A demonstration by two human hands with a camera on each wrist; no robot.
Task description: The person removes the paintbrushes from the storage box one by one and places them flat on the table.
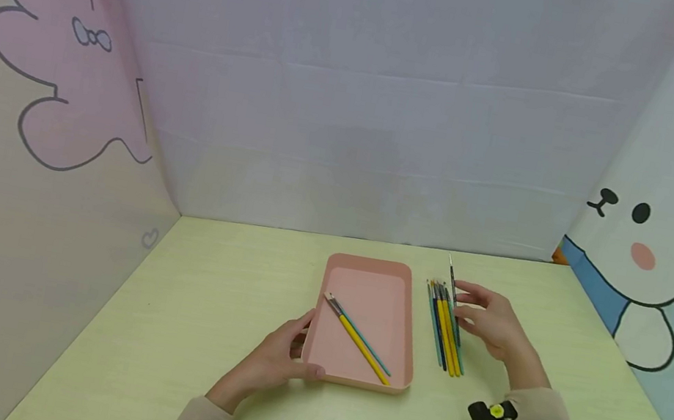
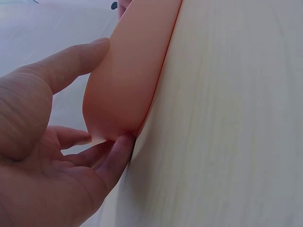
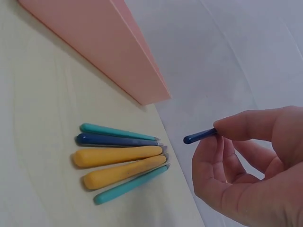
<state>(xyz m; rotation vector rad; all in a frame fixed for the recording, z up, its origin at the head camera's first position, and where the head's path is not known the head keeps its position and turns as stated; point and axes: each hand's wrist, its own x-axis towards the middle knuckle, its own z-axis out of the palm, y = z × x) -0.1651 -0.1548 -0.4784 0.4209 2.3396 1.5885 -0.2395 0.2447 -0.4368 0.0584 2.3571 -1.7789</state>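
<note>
Blue paintbrush (image 3: 200, 135) in right hand (image 1: 494, 325)

A pink rectangular tray (image 1: 374, 283) sits mid pale wood-grained tabletop (image 1: 183, 288), the left fingers (image 1: 310, 371) at its near left corner. In it, a slim yellow-handled brush (image 1: 363, 350) and a slim teal-handled brush (image 1: 365, 341) lie aslant, tips far left, handle ends near right. Just right of the tray lies a row of five slim teal-, navy- and yellow-handled brushes (image 3: 125, 155); above its right side, the right fingers (image 3: 251, 124) hold a navy-handled brush (image 3: 199, 136).
</note>
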